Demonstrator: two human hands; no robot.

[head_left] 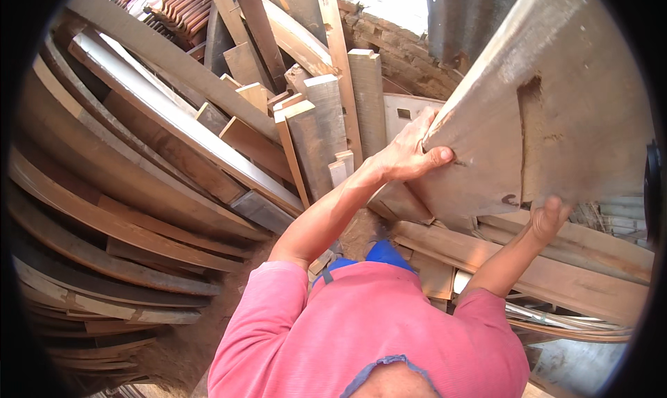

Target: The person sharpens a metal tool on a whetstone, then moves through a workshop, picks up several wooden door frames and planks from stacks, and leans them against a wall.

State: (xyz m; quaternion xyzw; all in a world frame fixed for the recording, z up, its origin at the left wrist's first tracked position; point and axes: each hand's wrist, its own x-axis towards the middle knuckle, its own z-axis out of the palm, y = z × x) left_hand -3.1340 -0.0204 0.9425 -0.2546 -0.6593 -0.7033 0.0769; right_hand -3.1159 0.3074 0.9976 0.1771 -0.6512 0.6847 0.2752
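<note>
A large, worn wooden board [486, 127] is tilted up in front of me on the right. A dark split runs down its face from a ragged notch. My left hand [415, 151] grips its left edge, thumb on the near face and fingers round the edge. At the board's lower edge, my right hand [549, 219] holds it from below, with the thumb side showing and the other fingers hidden behind the board. Short upright planks [316, 134] stand just left of my left hand.
Long planks [125, 183] are stacked in layers on the left, some leaning across the pile. Under my right arm lie more long planks [535, 276]. A brick wall [389, 47] and a corrugated metal sheet [472, 16] stand behind. Brown ground [201, 335] shows at lower left.
</note>
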